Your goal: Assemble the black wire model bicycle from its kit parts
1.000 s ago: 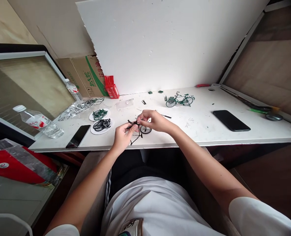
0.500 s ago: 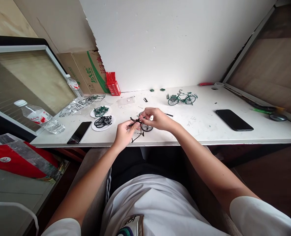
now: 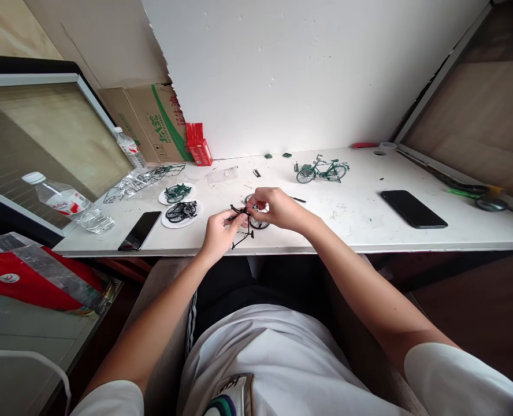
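While a slender black frame (image 3: 238, 209) is pinched in the left hand (image 3: 220, 232), any hold by the curled right hand (image 3: 279, 208) being obscured, spoked black parts (image 3: 181, 212) are supported on a round plate (image 3: 174, 226).

Left arm (image 3: 159, 316) is slanting in from near left, right arm (image 3: 364, 274) from near right; the left hand (image 3: 218, 232) and right hand (image 3: 275, 208) are sitting close together, both pinching.
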### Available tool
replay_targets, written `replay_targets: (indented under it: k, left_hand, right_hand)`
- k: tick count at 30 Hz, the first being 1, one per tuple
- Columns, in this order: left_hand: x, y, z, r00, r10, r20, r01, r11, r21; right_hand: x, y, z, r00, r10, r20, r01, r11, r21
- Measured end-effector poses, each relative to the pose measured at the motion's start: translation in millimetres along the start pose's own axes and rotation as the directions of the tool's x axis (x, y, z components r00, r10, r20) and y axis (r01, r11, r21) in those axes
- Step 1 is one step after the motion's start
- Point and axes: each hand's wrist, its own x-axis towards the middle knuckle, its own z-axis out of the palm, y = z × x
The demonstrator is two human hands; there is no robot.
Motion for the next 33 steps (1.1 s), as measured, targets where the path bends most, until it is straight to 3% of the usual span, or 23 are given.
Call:
replay_targets:
  k: [6, 17, 22, 33]
  left_hand:
    - [-1.4, -1.2, 1.0, 1.000, 0.015, -0.019, -0.015, 1.000, -0.017]
    - [-1.2, -5.5, 2.6, 0.999, -0.011, -0.037, 0.008, 0.997, -0.075]
    - [-2.1, -6.3, 5.2, 0.998, -0.043, -0.048, 0.034, 0.985, -0.170]
    - [-7.2, -12.3, 12.5, 0.994, -0.102, -0.036, 0.083, 0.931, -0.356]
  right_hand:
    - [0.3, -5.0, 1.2, 1.000, 0.014, -0.024, -0.014, 1.000, -0.011]
    - [0.5, -1.6, 3.6, 0.995, 0.098, -0.014, -0.094, 0.980, 0.176]
    - [0.7, 2.6, 3.7, 0.992, 0.122, 0.024, -0.124, 0.958, 0.258]
    - [-1.0, 1.0, 2.9, 0.989, 0.127, 0.078, -0.144, 0.953, 0.267]
